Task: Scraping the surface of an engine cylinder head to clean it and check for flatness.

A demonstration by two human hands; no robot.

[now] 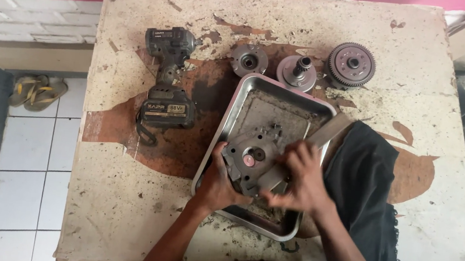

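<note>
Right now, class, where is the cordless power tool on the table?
In the head view, the cordless power tool lies on the table's left side, left of the metal tray, apart from both hands.

- A small repair workshop, likely for engines.
- A worn table (121, 205) with peeling paint and oil stains.
- A cordless impact wrench (167, 80) near its left edge.
- Clutch parts (352, 63) along the far edge.
- A greasy metal tray (234, 110).
</note>
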